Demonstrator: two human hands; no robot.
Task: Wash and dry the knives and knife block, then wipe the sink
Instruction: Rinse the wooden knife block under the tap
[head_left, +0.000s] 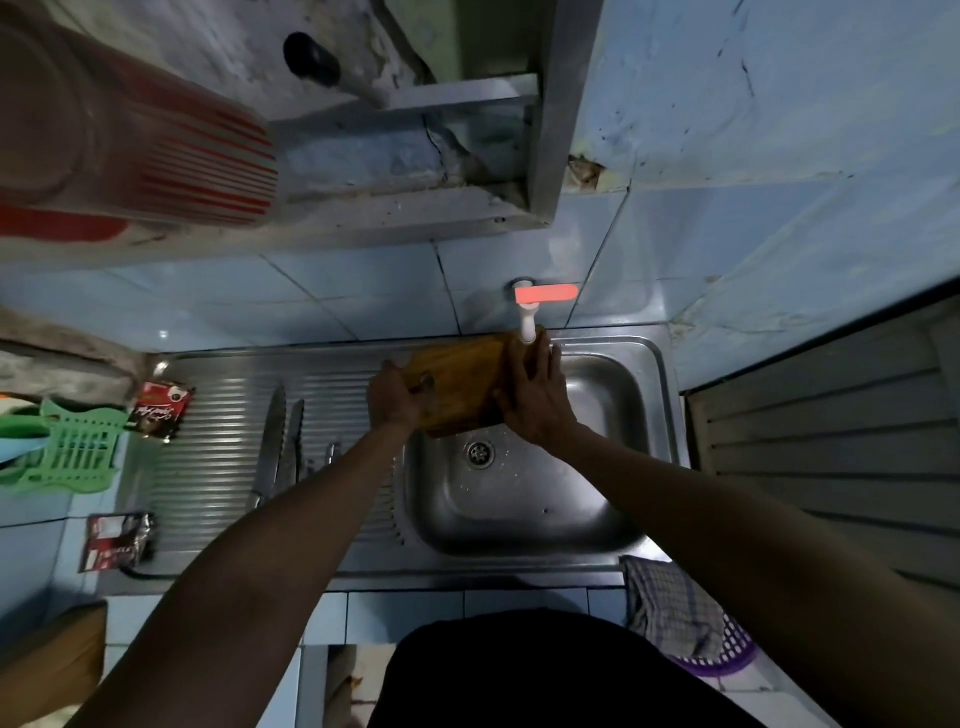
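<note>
A brown wooden knife block (462, 379) is held over the steel sink basin (524, 499), right under the white tap (527, 325) with its red lever. My left hand (395, 397) grips the block's left end with curled fingers. My right hand (537, 400) lies over the block's right side, fingers spread and fairly straight against the wood. Two long knives (283, 441) lie side by side on the ribbed steel drainboard (218, 441) to the left of the basin.
A green plastic rack (72, 449) stands at the far left, with two red sachets (161, 408) near the drainboard. A checked cloth (670, 605) hangs over a purple basket at the counter's front right. A shelf with a striped container (130, 145) hangs above.
</note>
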